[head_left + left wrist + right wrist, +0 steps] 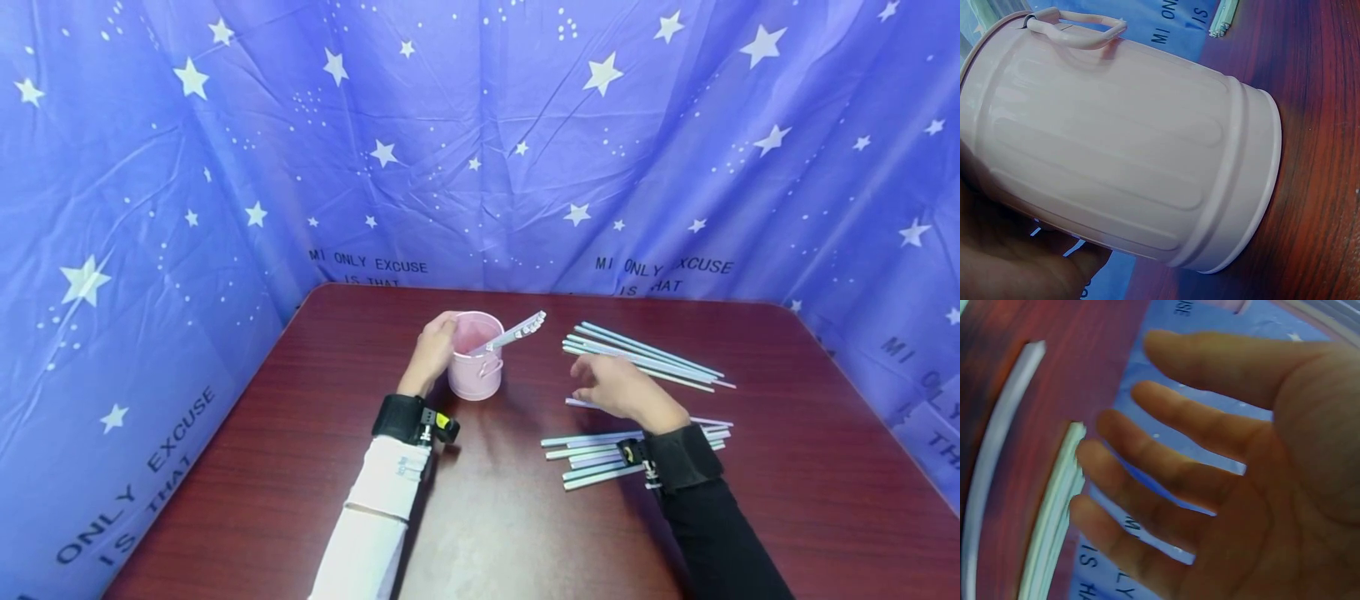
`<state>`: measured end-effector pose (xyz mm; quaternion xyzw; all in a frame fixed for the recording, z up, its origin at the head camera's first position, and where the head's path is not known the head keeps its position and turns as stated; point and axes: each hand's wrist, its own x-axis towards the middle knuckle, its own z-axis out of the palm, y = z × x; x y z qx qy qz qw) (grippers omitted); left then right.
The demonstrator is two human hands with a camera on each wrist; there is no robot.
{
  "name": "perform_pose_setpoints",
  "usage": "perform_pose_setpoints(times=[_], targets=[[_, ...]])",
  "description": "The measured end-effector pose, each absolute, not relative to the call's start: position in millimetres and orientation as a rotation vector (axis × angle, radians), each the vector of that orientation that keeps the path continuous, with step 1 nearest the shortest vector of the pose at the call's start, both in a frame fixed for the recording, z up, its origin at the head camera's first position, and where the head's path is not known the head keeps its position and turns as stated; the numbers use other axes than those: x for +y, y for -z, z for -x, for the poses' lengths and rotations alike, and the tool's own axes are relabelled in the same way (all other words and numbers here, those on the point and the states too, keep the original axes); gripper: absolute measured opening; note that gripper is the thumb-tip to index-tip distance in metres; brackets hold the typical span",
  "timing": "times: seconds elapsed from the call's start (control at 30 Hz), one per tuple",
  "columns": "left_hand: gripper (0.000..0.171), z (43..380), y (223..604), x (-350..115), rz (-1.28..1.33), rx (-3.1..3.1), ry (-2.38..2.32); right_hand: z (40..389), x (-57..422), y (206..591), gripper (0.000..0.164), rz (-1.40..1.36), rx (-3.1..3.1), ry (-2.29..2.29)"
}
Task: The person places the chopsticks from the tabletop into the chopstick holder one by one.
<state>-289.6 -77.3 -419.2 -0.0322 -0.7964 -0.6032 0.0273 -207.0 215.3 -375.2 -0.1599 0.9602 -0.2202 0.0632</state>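
A small pink bucket (475, 382) with ribbed sides and a loop handle stands on the table. My left hand (432, 352) grips its left side at the rim; in the left wrist view the bucket (1104, 137) fills most of the frame. Several thin, pale, straw-like sticks (519, 331) lean out of the bucket to the right. My right hand (618, 390) hovers by the loose sticks with fingers spread and slightly bent, holding nothing. Under it lies a single lavender stick (579, 403). In the right wrist view, its fingertips overlap a bundle of pale green sticks (1054, 506).
A group of pale sticks (652, 357) lies at the back right, and another group (600, 477) lies nearer, partly under the right wrist. The dark red-brown table (480, 517) ends at a blue star-printed curtain (480, 208) behind and at both sides.
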Motion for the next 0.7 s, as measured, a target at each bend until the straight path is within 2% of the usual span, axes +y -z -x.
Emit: perform_pose_setpoints(times=[0.7], targets=[[0.041, 287.4, 418.1, -76.5, 0.107, -2.451, 1.863, 220.1, 219.5, 411.2, 0.014, 0.314, 2.905, 0.459]])
